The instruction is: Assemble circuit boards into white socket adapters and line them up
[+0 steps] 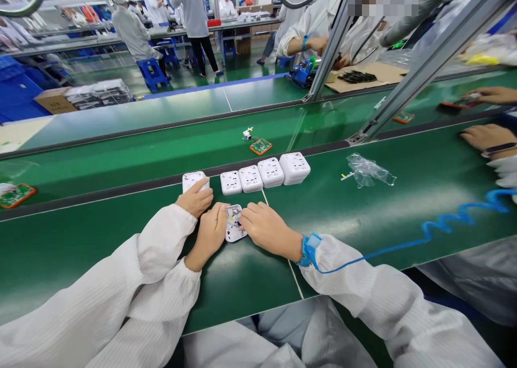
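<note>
A small white plastic housing (pixel 233 227), open on top with parts showing inside, lies on the green bench (pixel 363 222) in front of me. My left hand (pixel 210 232) grips its left side with curled fingers. My right hand (pixel 264 229), with a blue wrist strap (pixel 309 249), pinches its right side. Just behind stands a row of white socket cubes (pixel 270 172). Another person's hand (pixel 196 197), in a white sleeve from the left, rests on a separate white cube (pixel 192 179).
A green conveyor belt (pixel 121 152) runs behind the bench and carries a circuit board (pixel 260 146); another board (pixel 14 194) lies far left. A clear plastic bag (pixel 369 171) and a blue coiled cord (pixel 456 220) lie right. A co-worker's hands (pixel 484 136) are at the right edge.
</note>
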Tool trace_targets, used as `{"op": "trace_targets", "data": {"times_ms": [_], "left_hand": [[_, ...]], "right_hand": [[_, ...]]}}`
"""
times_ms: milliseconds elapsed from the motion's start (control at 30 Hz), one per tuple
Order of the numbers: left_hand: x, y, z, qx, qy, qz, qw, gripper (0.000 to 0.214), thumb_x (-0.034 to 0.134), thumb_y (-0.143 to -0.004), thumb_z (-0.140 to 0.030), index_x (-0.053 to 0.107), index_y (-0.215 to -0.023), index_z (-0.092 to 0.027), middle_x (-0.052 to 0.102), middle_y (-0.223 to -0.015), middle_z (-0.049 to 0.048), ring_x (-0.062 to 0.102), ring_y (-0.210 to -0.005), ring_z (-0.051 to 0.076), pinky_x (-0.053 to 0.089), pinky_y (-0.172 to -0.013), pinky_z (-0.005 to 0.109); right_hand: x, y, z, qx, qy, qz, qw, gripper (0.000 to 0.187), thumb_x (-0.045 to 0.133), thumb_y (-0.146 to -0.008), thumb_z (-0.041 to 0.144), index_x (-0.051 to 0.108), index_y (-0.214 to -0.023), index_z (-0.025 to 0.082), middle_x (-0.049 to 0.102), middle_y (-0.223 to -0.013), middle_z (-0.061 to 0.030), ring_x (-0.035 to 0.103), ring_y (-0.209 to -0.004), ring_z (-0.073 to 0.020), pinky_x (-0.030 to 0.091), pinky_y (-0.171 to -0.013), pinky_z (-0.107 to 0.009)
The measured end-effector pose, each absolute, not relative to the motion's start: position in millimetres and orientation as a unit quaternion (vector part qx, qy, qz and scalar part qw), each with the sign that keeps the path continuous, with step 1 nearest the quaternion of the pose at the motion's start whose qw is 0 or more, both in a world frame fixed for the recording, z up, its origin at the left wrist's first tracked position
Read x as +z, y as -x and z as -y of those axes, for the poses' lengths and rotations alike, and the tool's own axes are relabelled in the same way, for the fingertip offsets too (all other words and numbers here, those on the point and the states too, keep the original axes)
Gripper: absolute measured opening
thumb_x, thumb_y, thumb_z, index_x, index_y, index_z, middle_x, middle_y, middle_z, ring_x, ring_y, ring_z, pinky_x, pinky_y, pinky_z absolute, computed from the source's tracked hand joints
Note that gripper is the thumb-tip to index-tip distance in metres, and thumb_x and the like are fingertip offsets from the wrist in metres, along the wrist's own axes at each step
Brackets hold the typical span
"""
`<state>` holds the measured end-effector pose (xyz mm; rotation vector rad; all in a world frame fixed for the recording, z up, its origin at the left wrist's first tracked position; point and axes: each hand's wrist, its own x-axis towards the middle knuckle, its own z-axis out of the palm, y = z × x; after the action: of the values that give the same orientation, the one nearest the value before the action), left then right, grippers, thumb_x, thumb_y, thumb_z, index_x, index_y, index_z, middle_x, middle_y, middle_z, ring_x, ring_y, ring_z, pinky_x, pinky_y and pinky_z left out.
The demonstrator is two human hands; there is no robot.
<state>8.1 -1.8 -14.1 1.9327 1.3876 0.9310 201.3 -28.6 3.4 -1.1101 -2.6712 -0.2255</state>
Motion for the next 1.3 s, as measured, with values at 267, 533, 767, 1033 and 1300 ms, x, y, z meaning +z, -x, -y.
{"op": "trace_targets", "data": {"times_ms": [267,533,767,1033,1300], "left_hand": [[-9,-7,1,0.332,-0.761,-0.509,0.227,0.044,0.031,-0.104,-0.045,0.067,-0.105,-0.019,0.073,-0.086,0.0074,0.064,-0.07,0.022,0.044,-0.066,0.033],[-10,1,-3,0.321,-0.772,-0.494,0.24,0.047,0.029,-0.107,-0.045,0.068,-0.108,-0.019,0.074,-0.09,0.0076,0.067,-0.075,0.021,0.047,-0.07,0.033],[-4,3,-2,0.312,-0.823,-0.411,0.239,0.053,0.031,-0.106,-0.053,0.072,-0.114,-0.02,0.075,-0.106,0.0089,0.068,-0.091,0.023,0.049,-0.084,0.036],[-13,14,-5,0.435,-0.65,-0.503,0.368,0.055,0.041,-0.102,-0.064,0.068,-0.114,-0.017,0.073,-0.109,0.01,0.07,-0.094,0.022,0.055,-0.082,0.033],[-13,9,-6,0.455,-0.5,-0.433,0.596,0.058,0.075,-0.082,-0.056,0.054,-0.123,-0.021,0.066,-0.121,0.0109,0.069,-0.099,0.024,0.06,-0.077,0.033]], "right_hand": [[3,-193,19,-0.015,0.425,0.895,0.136,0.011,0.058,-0.096,0.012,0.065,-0.089,0.014,0.064,-0.091,-0.0095,0.05,-0.086,-0.0253,0.028,-0.066,-0.04],[-9,-191,12,0.051,0.445,0.867,0.217,0.013,0.071,-0.092,0.016,0.063,-0.082,0.017,0.065,-0.086,-0.0055,0.053,-0.083,-0.0223,0.034,-0.069,-0.036],[-3,-198,6,0.116,0.521,0.785,0.315,0.057,0.098,-0.063,0.036,0.059,-0.099,0.016,0.062,-0.102,-0.0078,0.055,-0.095,-0.0272,0.04,-0.076,-0.035],[-5,-223,14,0.111,0.467,0.855,0.197,0.091,0.091,-0.07,0.052,0.046,-0.139,0.013,0.058,-0.127,-0.0178,0.056,-0.112,-0.038,0.049,-0.089,-0.052],[-8,-222,13,0.059,0.365,0.823,0.431,0.075,0.068,-0.085,0.015,0.034,-0.152,0.017,0.037,-0.145,-0.0209,0.051,-0.131,-0.0338,0.054,-0.106,-0.05]]}}
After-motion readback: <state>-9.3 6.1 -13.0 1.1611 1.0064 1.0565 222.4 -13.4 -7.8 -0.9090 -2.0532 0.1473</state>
